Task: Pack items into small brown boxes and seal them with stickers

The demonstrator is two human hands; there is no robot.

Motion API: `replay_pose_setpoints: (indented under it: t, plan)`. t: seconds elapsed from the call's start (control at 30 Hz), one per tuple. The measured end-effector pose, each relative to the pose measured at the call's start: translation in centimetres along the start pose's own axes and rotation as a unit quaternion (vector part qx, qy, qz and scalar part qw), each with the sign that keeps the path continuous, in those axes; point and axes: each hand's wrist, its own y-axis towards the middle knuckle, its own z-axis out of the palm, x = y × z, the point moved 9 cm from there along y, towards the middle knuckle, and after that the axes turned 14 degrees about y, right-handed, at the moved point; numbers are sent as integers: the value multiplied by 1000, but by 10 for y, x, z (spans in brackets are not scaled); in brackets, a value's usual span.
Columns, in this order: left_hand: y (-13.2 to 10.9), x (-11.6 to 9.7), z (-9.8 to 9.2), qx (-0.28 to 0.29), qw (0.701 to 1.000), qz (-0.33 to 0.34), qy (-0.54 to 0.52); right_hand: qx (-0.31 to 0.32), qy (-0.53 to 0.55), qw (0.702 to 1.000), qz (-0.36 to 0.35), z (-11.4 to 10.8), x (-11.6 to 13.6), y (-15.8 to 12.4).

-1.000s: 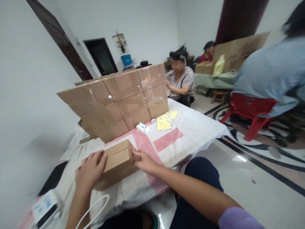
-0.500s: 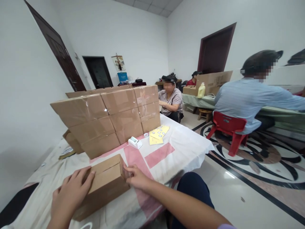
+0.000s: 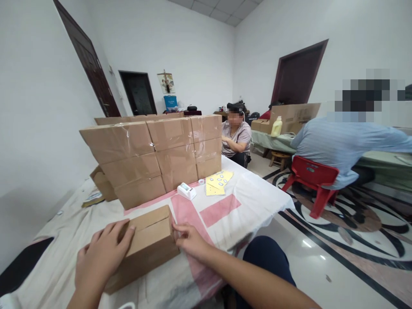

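A closed brown cardboard box (image 3: pixel 151 246) lies lengthwise on the table in front of me, a seam running along its top. Across its near left part rests my left hand (image 3: pixel 101 253), fingers spread over the top and the thumb on the upper face. My right hand (image 3: pixel 189 238) is at the box's far right end, fingers bent and closed against its edge. What lies under those fingertips is hidden. Beyond the box stands a small white device (image 3: pixel 186 191), beside a roll of clear tape (image 3: pixel 201 182) and yellow patterned sheets (image 3: pixel 219 183).
A stack of taped cardboard boxes (image 3: pixel 154 150) rises along the table's far left side. The white and pink cloth (image 3: pixel 254 195) hangs over the right edge. One person (image 3: pixel 238 137) sits beyond the stack; another sits on a red chair (image 3: pixel 313 176) at a green-covered table.
The view has shifted slightly, so the table and boxes appear a little further right. Both hands keep their places on the box.
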Motion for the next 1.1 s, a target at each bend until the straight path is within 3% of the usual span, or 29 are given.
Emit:
replay_pose_setpoints:
  t: [0.17, 0.3, 0.43, 0.63, 0.9, 1.1]
  plan:
    - [0, 1, 3, 8, 1000, -2, 3, -11, 50, 998, 36, -11, 10, 3]
    - [1, -1, 6, 12, 1000, 23, -1, -85, 119, 989, -25, -26, 34, 12]
    - [2, -3, 8, 11, 998, 59, -16, -86, 118, 985, -90, -4, 41, 25]
    - [1, -7, 8, 1, 997, 72, -19, -175, 61, 982, -37, 14, 15, 23]
    - [2, -10, 8, 0, 998, 70, -5, -158, 79, 982, -64, 21, 37, 17]
    - [-1, -5, 7, -8, 997, 74, -16, -113, 91, 983, -115, 24, 49, 20]
